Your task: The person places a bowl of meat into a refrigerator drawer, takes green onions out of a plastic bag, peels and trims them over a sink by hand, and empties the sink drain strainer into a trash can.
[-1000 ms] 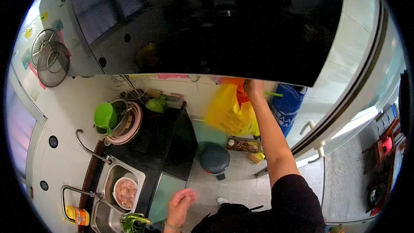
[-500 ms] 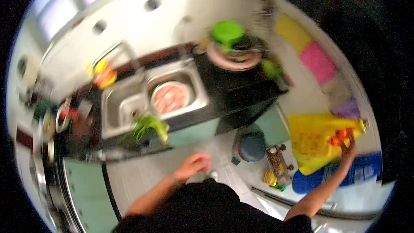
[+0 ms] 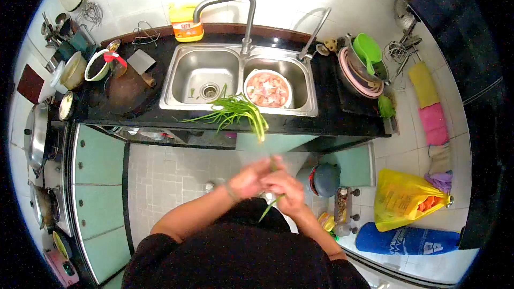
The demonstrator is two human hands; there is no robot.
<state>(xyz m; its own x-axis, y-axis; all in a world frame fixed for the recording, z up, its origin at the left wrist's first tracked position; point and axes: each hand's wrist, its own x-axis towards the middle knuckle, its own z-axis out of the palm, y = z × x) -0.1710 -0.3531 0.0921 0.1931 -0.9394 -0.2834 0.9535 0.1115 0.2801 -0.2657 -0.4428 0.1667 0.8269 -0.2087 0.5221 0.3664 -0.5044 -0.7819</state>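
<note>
In front of my body, above the floor, my left hand [image 3: 247,180] and my right hand [image 3: 288,188] meet, with fingers bent and slightly blurred. A thin green spring onion stalk [image 3: 271,208] runs between them, its leaf end hanging below my right hand. A bunch of spring onions [image 3: 243,115] lies over the front rim of the sink [image 3: 176,99], its pale ends past the counter edge. In the right basin, a white bowl [image 3: 289,96] holds pieces of raw meat [image 3: 266,89]. Green scraps lie around the left basin's drain [image 3: 209,91].
A yellow plastic bag [image 3: 393,200] hangs at right above a blue rolled item [image 3: 407,240]. A dark lidded bin [image 3: 325,179] stands below the counter. On the left are a chopping board [image 3: 126,93], a cleaver [image 3: 141,61] and a stove with pots.
My right hand has come from the yellow bag at right to the middle, meeting my left hand. A spring onion stalk now shows between them. The view has turned and sharpened.
</note>
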